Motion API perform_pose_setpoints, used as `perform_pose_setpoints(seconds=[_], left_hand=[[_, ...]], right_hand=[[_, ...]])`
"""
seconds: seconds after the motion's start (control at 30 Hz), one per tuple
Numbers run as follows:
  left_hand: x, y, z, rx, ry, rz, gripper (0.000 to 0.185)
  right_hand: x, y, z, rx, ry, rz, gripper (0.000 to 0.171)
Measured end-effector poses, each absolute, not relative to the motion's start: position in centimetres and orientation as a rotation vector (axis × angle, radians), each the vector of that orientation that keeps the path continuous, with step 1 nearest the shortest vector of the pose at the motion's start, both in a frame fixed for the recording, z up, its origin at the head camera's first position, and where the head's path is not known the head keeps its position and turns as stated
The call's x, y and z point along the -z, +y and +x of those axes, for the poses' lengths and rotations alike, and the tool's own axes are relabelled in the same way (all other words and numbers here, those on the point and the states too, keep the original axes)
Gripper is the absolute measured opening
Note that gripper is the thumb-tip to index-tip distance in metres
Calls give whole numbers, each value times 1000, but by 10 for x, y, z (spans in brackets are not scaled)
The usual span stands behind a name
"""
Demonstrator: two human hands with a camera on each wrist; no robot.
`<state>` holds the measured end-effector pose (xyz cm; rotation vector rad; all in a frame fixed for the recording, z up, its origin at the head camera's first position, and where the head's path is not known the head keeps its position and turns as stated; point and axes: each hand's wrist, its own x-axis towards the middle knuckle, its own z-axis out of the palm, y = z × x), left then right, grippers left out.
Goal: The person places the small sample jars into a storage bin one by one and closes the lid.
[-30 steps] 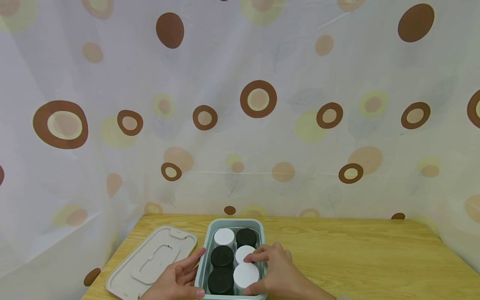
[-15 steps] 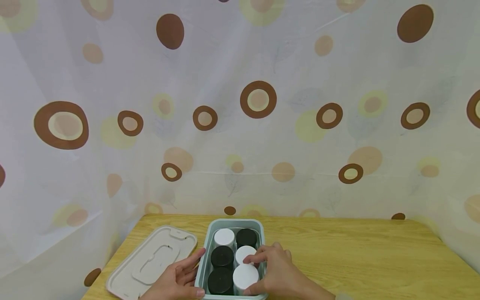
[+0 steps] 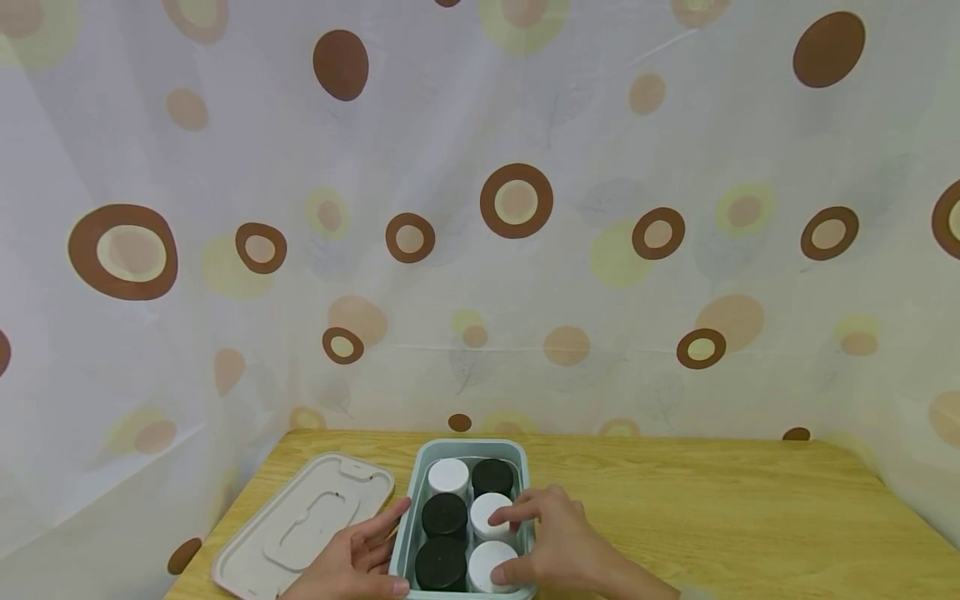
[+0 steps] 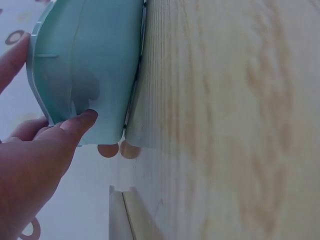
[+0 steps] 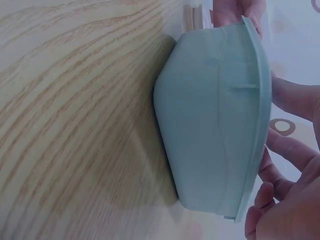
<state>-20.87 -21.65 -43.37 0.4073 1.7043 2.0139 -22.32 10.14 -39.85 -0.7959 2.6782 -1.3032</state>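
Observation:
A light blue-green plastic bin (image 3: 422, 467) holds several upright round jars in two columns, seen from above by their lids. Lids are white or black. My right hand (image 3: 566, 537) reaches over the right rim. Its thumb lies on the near-right white lid (image 3: 483, 575), and its index fingertip is over the middle-right white lid (image 3: 483, 508). On the opposite side my left hand (image 3: 352, 554) steadies the bin, thumb at the near corner and fingers along the outer wall. Black lids (image 3: 441, 562) fill the near-left spot, the middle-left and the far right. The far-left lid (image 3: 448, 475) is white.
Left of the bin a beige lid (image 3: 300, 533) with a raised pattern lies flat on the wooden table (image 3: 712, 517), partly behind the left hand. A curtain (image 3: 570, 275) with brown and yellow circles hangs behind and at both sides.
The near-right white-lidded jar has sunk lower into the bin, level with its neighbours. My right thumb has shifted from its side onto its top. The left hand stays where it was.

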Motion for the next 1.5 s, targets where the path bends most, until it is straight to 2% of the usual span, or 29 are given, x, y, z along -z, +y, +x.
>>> perform_pose_setpoints(seconds=[0.27, 0.47, 0.67, 0.8, 0.9, 1.07, 1.17, 1.33, 1.5], left_hand=[[435, -219, -209, -2002, 1719, 432, 98], [424, -237, -208, -1936, 1881, 531, 87], [404, -283, -207, -1783, 2152, 563, 66], [398, -326, -209, -1683, 2195, 775, 54], [398, -358, -212, -1621, 2268, 912, 53], [408, -404, -217, -1467, 2530, 896, 50], [419, -426, -221, -1359, 2657, 896, 50], [434, -447, -225, -1323, 2669, 961, 54], [443, -454, -225, -1328, 2621, 960, 50]], right_hand=[[390, 118, -220, 1465, 2605, -852, 30], [387, 127, -214, 1499, 2598, -854, 22], [383, 128, -207, 1543, 2555, -834, 20], [381, 128, -204, 1570, 2513, -844, 20], [380, 126, -202, 1576, 2509, -894, 21], [379, 119, -199, 1612, 2453, -925, 26], [377, 111, -199, 1623, 2398, -858, 28], [376, 99, -198, 1623, 2389, -823, 34], [377, 88, -198, 1618, 2410, -850, 35]])
